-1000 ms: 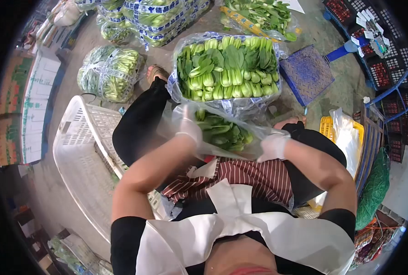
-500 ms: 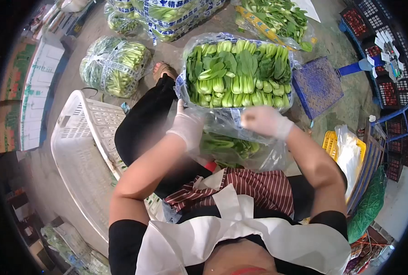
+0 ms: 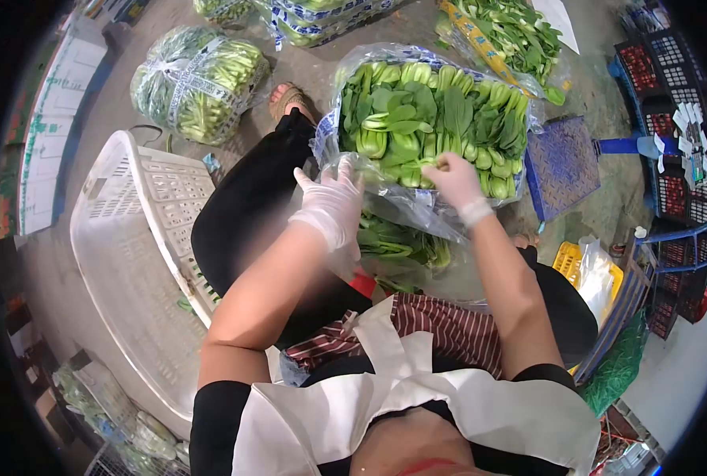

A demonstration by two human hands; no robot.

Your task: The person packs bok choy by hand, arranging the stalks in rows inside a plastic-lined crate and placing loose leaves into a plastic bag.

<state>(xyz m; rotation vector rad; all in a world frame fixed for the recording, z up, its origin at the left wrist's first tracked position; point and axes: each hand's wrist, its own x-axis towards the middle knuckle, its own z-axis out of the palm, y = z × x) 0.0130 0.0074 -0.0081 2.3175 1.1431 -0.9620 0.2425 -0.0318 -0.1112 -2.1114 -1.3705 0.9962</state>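
Just beyond the right hand (image 3: 458, 182), its fingertips pinched together, any hold unclear, lie the leafy greens (image 3: 451, 109); the left hand (image 3: 326, 200) spreads its fingers beside the clear film (image 3: 418, 208). Light pressure should avoid bruising stems.

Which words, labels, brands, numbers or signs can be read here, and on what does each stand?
None reads clearly.
Blue print on the wrapped bundle at top: too small, cut off.
Print on the tape round the bagged greens: blurred.
Blue marks on the plastic wrap around the bok choy: too small.
Green print on white boxes: too small.
Yellow strip: too small.
White tags by dark crates: too small.
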